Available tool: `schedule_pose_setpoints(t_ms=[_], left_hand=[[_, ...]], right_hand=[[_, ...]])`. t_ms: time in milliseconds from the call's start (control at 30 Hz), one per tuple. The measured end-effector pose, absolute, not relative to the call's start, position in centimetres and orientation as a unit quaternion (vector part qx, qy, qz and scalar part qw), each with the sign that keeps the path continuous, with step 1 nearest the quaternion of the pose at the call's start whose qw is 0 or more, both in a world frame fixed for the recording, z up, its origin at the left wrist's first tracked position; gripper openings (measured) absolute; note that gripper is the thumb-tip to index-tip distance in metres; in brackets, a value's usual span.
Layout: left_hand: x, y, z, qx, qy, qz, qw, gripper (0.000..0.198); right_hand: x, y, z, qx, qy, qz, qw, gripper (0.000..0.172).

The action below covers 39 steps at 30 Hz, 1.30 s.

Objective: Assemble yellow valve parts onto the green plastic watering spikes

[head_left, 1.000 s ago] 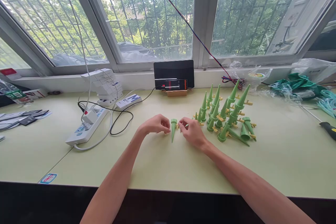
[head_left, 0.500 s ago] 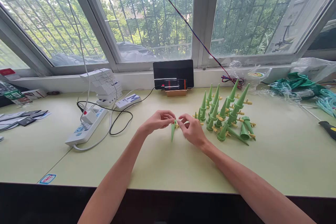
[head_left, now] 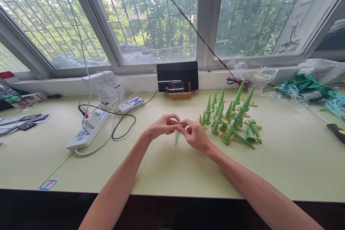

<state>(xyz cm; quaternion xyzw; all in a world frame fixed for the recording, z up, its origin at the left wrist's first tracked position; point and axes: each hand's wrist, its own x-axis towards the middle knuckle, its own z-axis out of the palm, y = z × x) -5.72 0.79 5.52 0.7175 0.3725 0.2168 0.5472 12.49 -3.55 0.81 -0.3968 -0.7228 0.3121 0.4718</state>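
Note:
A green plastic watering spike (head_left: 176,138) hangs point down between my hands, its upper end hidden behind fingers. My left hand (head_left: 165,125) is closed in a pinch at the top of it. My right hand (head_left: 194,134) is pinched too, its fingertips meeting those of the left at the spike's upper end. Right of my hands stands a group of green watering spikes (head_left: 221,115) with small yellow valves, most pointing upward. Several others at the near right of the group lie on their sides.
On the left of the table (head_left: 161,172) are a white power strip (head_left: 91,129), cables and stacked white boxes (head_left: 109,90). A phone (head_left: 179,86) leans against a black panel at the back. Far right lie green plastic packaging (head_left: 304,88) and a screwdriver (head_left: 335,131).
My right hand has moved left and its fingers have closed in on the spike's top, now touching the left fingertips. The yellow part seen there before is now covered.

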Motion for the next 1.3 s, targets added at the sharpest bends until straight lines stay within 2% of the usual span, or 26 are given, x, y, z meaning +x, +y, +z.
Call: schedule_pose_setpoints(t_ms=[200, 667, 900, 1100, 1300], left_hand=[[-5.6, 0.7, 5.8, 0.709, 0.382, 0.224, 0.549, 0.042], [-5.7, 1.0, 5.3, 0.692, 0.361, 0.250, 0.572, 0.036], [-5.6, 1.1, 4.9, 0.695, 0.365, 0.257, 0.564, 0.035], [-5.5, 1.2, 4.6, 0.699, 0.361, 0.261, 0.560, 0.034], [-5.5, 1.6, 4.1, 0.688, 0.398, 0.295, 0.530, 0.033]], right_hand=[[12.6, -3.4, 0.8, -0.396, -0.728, 0.303, 0.470, 0.023], [12.6, -3.1, 0.6, -0.409, -0.701, 0.308, 0.496, 0.022], [12.6, -3.0, 0.5, -0.418, -0.705, 0.303, 0.485, 0.020], [12.7, -3.1, 0.6, -0.403, -0.720, 0.316, 0.469, 0.024], [12.6, -2.8, 0.2, -0.419, -0.709, 0.295, 0.485, 0.024]])
